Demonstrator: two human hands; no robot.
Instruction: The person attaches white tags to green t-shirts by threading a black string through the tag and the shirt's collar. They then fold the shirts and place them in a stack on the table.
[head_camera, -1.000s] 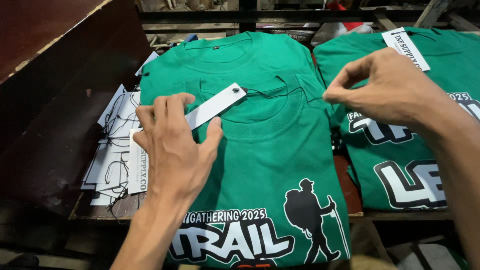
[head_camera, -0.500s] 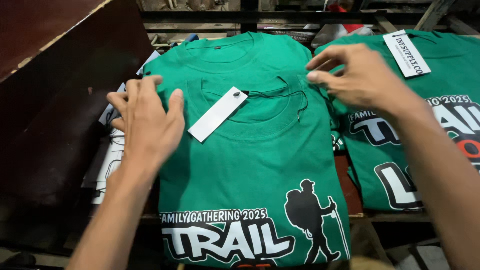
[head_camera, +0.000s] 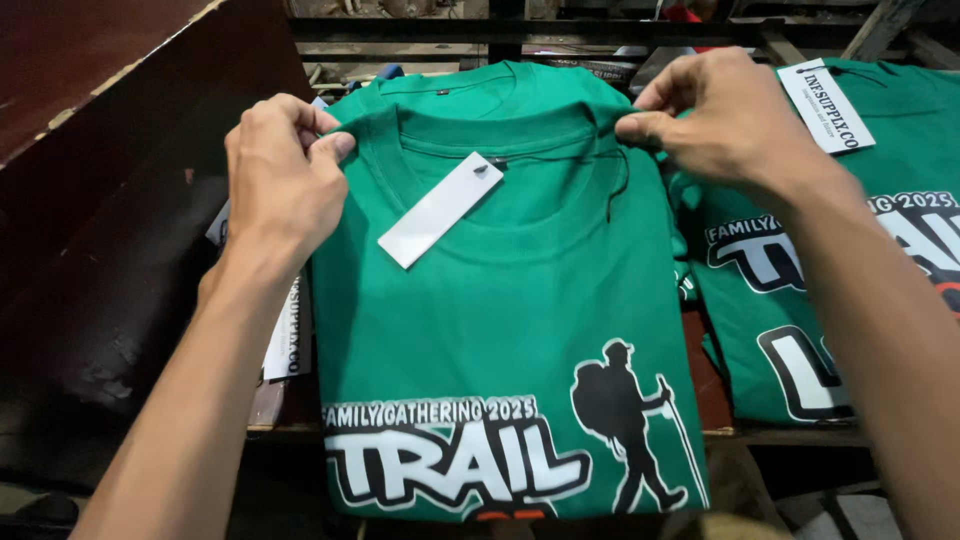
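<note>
My left hand (head_camera: 285, 185) and right hand (head_camera: 725, 120) each pinch a shoulder of the green shirt (head_camera: 500, 320); a white tag (head_camera: 440, 210) lies between my grips.

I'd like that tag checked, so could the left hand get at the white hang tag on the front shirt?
Probably yes: the white hang tag lies uncovered on the green shirt, close beside the left hand, though its fingers now pinch the shoulder.

second shirt (head_camera: 860, 280) cut off right, lower print (head_camera: 500, 515) cropped
</note>
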